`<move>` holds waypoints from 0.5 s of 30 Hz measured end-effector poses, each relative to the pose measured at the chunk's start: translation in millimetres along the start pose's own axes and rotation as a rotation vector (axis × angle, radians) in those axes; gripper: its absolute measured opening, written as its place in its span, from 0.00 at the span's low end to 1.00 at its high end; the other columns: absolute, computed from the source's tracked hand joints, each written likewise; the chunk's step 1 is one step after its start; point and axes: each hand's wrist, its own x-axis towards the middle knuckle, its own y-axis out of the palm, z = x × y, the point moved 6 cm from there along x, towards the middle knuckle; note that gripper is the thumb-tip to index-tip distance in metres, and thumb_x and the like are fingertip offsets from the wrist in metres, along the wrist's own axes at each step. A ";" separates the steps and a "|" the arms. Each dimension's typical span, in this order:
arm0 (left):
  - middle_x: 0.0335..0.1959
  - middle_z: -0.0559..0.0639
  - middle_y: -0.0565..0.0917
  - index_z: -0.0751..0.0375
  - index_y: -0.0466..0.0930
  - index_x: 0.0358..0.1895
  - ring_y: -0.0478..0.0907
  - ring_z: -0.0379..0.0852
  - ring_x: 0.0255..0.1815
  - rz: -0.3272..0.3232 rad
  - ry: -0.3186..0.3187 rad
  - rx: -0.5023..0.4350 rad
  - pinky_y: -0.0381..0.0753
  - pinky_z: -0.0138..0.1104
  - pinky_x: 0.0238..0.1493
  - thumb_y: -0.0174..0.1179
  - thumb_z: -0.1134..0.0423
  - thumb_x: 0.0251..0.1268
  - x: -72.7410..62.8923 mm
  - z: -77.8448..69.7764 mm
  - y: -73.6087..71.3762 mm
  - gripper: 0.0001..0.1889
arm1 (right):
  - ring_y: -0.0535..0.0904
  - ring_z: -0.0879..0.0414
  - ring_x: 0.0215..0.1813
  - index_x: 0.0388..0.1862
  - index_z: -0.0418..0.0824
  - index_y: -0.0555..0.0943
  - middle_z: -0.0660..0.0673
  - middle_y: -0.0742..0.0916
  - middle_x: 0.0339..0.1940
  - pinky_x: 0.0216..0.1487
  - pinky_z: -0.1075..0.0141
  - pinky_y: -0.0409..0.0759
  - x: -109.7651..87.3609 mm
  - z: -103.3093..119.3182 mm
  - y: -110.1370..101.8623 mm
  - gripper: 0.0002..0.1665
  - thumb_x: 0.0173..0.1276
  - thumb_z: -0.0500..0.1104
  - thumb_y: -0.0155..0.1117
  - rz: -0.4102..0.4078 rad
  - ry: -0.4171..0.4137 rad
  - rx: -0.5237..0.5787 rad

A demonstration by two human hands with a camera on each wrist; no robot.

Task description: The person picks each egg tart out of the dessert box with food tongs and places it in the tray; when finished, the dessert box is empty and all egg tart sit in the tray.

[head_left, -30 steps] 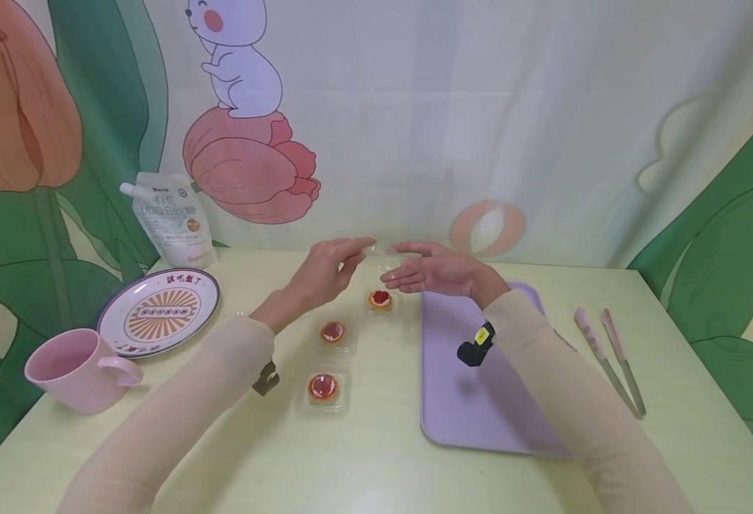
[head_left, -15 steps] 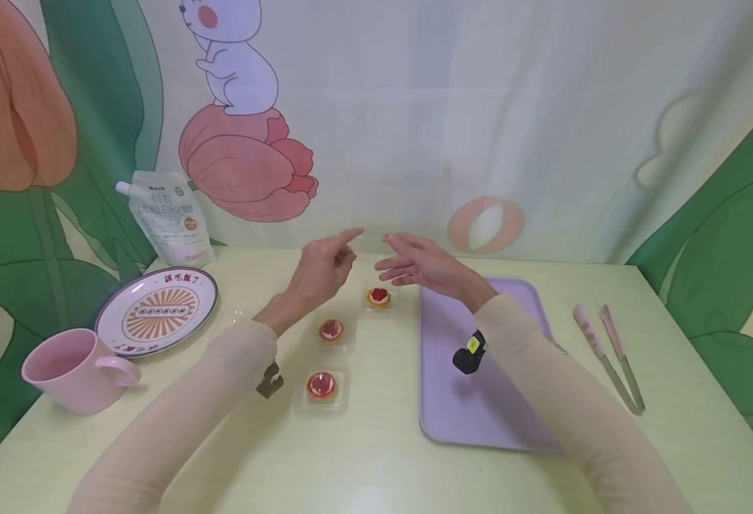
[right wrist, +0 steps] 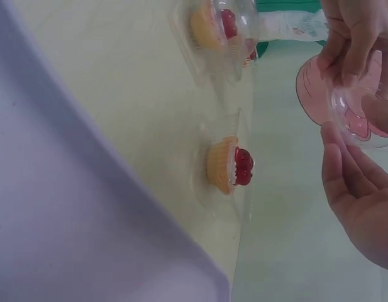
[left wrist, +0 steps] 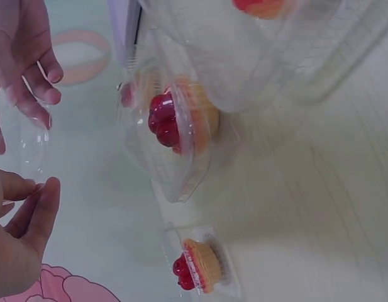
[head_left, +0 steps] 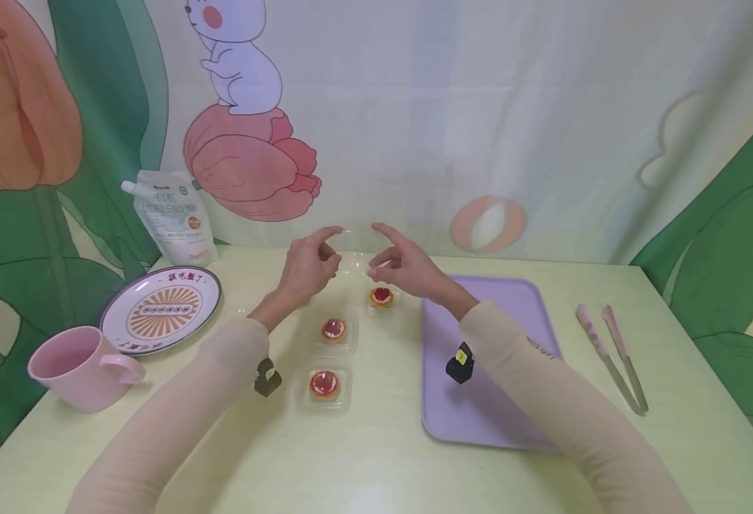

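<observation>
Both hands hold a clear plastic box (head_left: 355, 265) above the far end of the table. My left hand (head_left: 308, 268) pinches its left side between thumb and fingers; in the left wrist view the box (left wrist: 34, 148) shows faintly. My right hand (head_left: 410, 265) grips the other side, its index finger stretched along the upper edge. The box is hard to see through, and I make out nothing inside it. Just below the hands stands a cherry-topped tart (head_left: 381, 296) in clear packaging. Nearer lie a middle packaged tart (head_left: 333, 329) and a front packaged tart (head_left: 324, 384).
A purple tray (head_left: 460, 421) lies beneath my right forearm. To its right rests a pair of pink-handled tongs (head_left: 620, 364). On the left are a pink mug (head_left: 77, 378), a patterned plate (head_left: 205, 303) and a white spouted pouch (head_left: 173, 221). A printed curtain (head_left: 382, 143) hangs behind.
Both hands have shifted slightly left with the clear plastic box. The right fingers have curled in more and the wrist has turned. The packaged tarts stay where they were.
</observation>
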 end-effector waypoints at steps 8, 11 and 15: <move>0.35 0.63 0.87 0.59 0.73 0.68 0.88 0.53 0.29 0.074 -0.117 -0.048 0.80 0.31 0.28 0.60 0.70 0.66 5.5 4.7 -4.9 0.26 | 0.88 0.46 0.44 0.80 0.50 0.58 0.39 0.88 0.45 0.50 0.55 0.86 -1.7 7.6 1.3 0.46 0.68 0.39 0.68 -0.099 -0.129 -0.179; 0.38 0.64 0.87 0.58 0.72 0.69 0.87 0.52 0.30 0.111 -0.160 -0.056 0.84 0.34 0.33 0.60 0.70 0.67 5.1 5.8 -4.5 0.27 | 0.88 0.46 0.40 0.79 0.49 0.61 0.41 0.88 0.41 0.48 0.56 0.86 -1.0 6.8 2.2 0.42 0.69 0.38 0.66 -0.125 -0.150 -0.191; 0.40 0.65 0.86 0.58 0.71 0.70 0.87 0.51 0.30 0.150 -0.208 -0.074 0.87 0.37 0.38 0.61 0.70 0.67 5.6 8.8 -4.1 0.28 | 0.86 0.47 0.37 0.78 0.48 0.62 0.42 0.88 0.37 0.45 0.59 0.85 1.1 7.0 4.0 0.40 0.70 0.37 0.65 -0.134 -0.159 -0.205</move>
